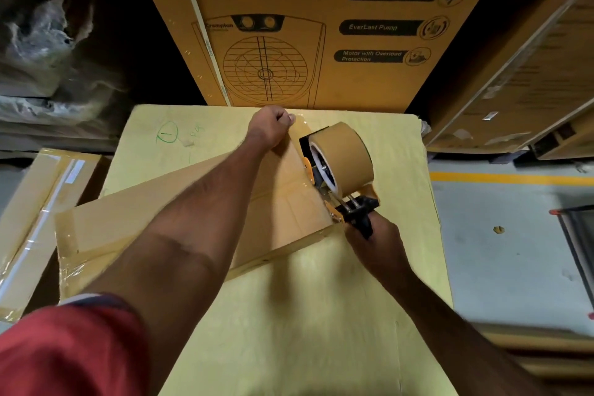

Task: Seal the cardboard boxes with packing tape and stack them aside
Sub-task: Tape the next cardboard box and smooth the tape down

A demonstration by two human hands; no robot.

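Head camera looks down on your two bare arms over a pale yellow work surface that fills the lower middle of the frame. Lying flat on it, angled from the lower left up toward the centre, is the cardboard box you are sealing; its flaps are down, so whatever is inside cannot be seen. Glossy tape already wraps its left end, near the lower left of the frame.

Your left hand reaches to the far end of the box, just above centre, with fingers curled and thumb pinching the free end of a tape strip against the cardboard. The strip runs from that pinch down to the tape dispenser, which sits right of centre with its large tan roll tilted up and its orange and black frame touching the near right edge of the box. Your right hand wraps tightly round the dispenser's black handle, fingers closed on it.

Green marker scribbles show on the yellow surface, left of your left hand. Another flat carton wrapped in clear film lies at the left edge of the frame, lower than the work surface. A tall printed carton with a fan drawing stands upright behind the surface, at the top centre. More cartons lean at the upper right. Grey floor with a yellow line shows at the right.
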